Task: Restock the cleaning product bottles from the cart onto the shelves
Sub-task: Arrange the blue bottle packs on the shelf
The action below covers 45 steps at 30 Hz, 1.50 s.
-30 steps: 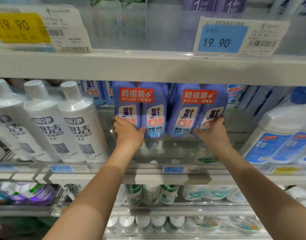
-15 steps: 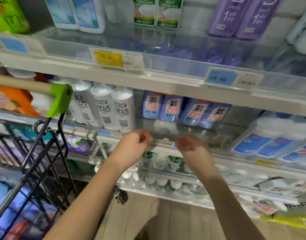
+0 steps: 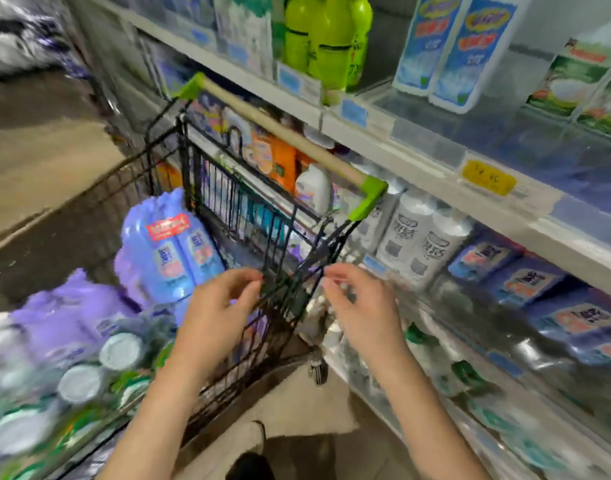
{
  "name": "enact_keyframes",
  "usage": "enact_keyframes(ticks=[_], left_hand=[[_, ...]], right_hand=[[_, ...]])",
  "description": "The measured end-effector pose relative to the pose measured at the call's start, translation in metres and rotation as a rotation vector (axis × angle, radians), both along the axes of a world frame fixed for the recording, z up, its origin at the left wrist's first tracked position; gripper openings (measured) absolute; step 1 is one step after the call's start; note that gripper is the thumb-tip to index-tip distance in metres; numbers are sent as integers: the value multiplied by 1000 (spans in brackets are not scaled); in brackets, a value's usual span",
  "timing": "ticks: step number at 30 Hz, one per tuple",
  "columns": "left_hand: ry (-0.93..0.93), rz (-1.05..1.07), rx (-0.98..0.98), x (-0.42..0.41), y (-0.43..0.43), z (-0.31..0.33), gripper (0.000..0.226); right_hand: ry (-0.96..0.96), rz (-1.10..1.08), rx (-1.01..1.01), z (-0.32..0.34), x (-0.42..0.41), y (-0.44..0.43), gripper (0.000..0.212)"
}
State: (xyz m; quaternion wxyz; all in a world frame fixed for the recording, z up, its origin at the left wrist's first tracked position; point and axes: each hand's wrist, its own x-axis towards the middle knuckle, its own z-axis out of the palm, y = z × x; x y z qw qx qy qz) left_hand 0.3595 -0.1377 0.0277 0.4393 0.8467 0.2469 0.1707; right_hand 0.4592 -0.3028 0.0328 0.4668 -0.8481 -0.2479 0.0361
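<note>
A black wire cart (image 3: 276,244) with a wooden handle (image 3: 280,131) and green end caps stands left of the shelves. Inside it a blue twin-pack of bottles (image 3: 174,254) stands upright, with purple packs (image 3: 72,317) and green-and-white capped bottles (image 3: 89,372) nearer me. My left hand (image 3: 217,306) hovers over the cart's rear edge, fingers loosely apart and empty. My right hand (image 3: 357,306) hangs beside the cart's right corner, also empty. Blue twin-packs (image 3: 525,282) sit on the middle shelf at right, next to white bottles (image 3: 421,240).
The shelf unit (image 3: 418,161) runs along the right, with green bottles (image 3: 326,39) and blue-white pouches (image 3: 456,46) on the upper tier and a yellow price tag (image 3: 487,176). Brown floor (image 3: 37,157) lies to the left. My shoe (image 3: 252,441) shows below.
My hands let go of the blue twin-packs on the shelf and drew back. My view swung left and down to the cart, and both empty hands now hover at its rear edge.
</note>
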Motion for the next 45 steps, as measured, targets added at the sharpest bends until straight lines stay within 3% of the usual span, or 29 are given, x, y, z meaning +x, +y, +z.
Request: enact_keyframes(ticks=[3, 6, 11, 13, 16, 19, 24, 28, 37, 39, 42, 45], left_hand=[[122, 176, 31, -21, 69, -38, 11], [207, 280, -102, -25, 131, -77, 16], [353, 309, -228, 6, 221, -141, 27], [346, 383, -242, 23, 242, -162, 35], [438, 531, -216, 47, 260, -173, 58], [397, 642, -278, 59, 277, -180, 69], [386, 572, -216, 67, 285, -183, 70], [192, 492, -346, 72, 275, -181, 65], [261, 502, -183, 53, 249, -142, 57], [186, 472, -195, 38, 243, -126, 48], [95, 384, -334, 14, 240, -106, 45], [25, 247, -482, 2, 237, -93, 54]], right_hand=[[-55, 115, -47, -13, -1, 62, 26], [-114, 192, -127, -35, 2, 121, 28], [-175, 202, -419, -73, 1, 178, 21], [-304, 167, -497, -82, 0, 180, 23], [-408, 58, -403, -90, 1, 178, 27], [-452, 5, -348, -95, -1, 178, 22], [-398, 4, -277, -96, -2, 174, 23], [-373, 21, -275, -93, -2, 175, 23], [-389, 77, -289, -97, 1, 173, 19], [-233, 97, -310, -91, 5, 178, 19], [195, 144, -221, -75, 20, 199, 24], [605, 252, -7, -62, 39, 233, 56]])
